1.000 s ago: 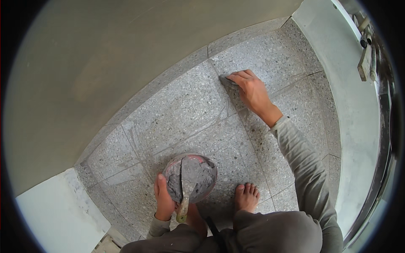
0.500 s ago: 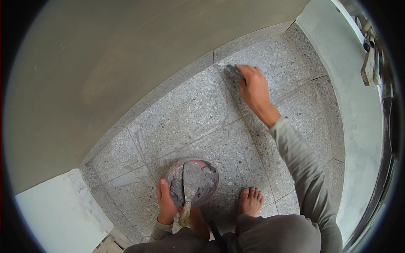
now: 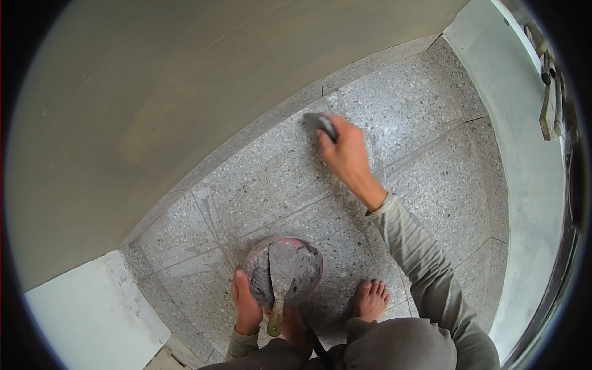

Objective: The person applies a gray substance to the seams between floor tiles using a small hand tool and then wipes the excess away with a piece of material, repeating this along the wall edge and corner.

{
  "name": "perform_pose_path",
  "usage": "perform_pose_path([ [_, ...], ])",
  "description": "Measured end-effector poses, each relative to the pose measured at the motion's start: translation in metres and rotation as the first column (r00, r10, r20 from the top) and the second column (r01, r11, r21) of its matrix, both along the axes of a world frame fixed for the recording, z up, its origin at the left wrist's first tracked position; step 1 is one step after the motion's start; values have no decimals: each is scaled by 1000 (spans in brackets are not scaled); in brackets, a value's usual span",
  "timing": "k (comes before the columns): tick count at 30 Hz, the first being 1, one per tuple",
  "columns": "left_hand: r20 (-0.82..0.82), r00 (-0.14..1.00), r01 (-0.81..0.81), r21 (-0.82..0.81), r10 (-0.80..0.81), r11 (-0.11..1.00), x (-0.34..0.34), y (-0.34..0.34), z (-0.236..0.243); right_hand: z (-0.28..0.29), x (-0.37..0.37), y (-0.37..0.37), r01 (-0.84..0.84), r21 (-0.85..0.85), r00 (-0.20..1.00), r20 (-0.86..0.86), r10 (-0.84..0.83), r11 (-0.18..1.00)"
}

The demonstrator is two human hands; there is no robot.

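My left hand (image 3: 248, 302) is wrapped round the left side of a reddish bowl (image 3: 319, 279), close in front of my body. Thick dark grey grout (image 3: 299, 265) fills it. A putty knife (image 3: 275, 316) leans in the grout, its blade coated grey and its worn yellowish handle sticking out over the near rim. Farther out, my right hand (image 3: 347, 151) grips a small dark grey spreader (image 3: 321, 125). The spreader is at the speckled grey tile floor (image 3: 265, 179), near the foot of the far wall; whether its edge touches is hard to see.
A plain grey-brown wall (image 3: 154, 111) with a low tile skirting (image 3: 271, 116) curves along the far left. On the right is a pale low wall (image 3: 487, 61), with wooden sticks and pipes (image 3: 549, 105) beyond it. A white panel (image 3: 92, 314) stands lower left. My bare foot (image 3: 372, 300) rests near the bowl.
My right hand with the spreader has moved left and nearer to me across the tiles. The left hand still holds the bowl; the whole view has shifted slightly.
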State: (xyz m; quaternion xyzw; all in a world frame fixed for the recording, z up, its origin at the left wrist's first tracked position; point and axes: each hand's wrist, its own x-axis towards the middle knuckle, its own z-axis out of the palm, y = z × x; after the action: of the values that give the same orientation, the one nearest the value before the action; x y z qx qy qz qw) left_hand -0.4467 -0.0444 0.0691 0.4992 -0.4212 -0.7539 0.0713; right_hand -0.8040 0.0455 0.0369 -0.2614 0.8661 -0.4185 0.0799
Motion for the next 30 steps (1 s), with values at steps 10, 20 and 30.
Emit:
perform_pose_path([
  [10,-53,998,-30,29,31,999,-2,-1,13,-13,-52,-9,655,-127,697,482,-531,745],
  [20,-53,997,-48,30,49,998,0,-6,22,-7,-61,-31,789,-254,548,702,-455,560],
  [30,6,1000,-6,-5,6,1000,6,-7,20,16,-49,-38,758,-379,605,712,-355,531],
])
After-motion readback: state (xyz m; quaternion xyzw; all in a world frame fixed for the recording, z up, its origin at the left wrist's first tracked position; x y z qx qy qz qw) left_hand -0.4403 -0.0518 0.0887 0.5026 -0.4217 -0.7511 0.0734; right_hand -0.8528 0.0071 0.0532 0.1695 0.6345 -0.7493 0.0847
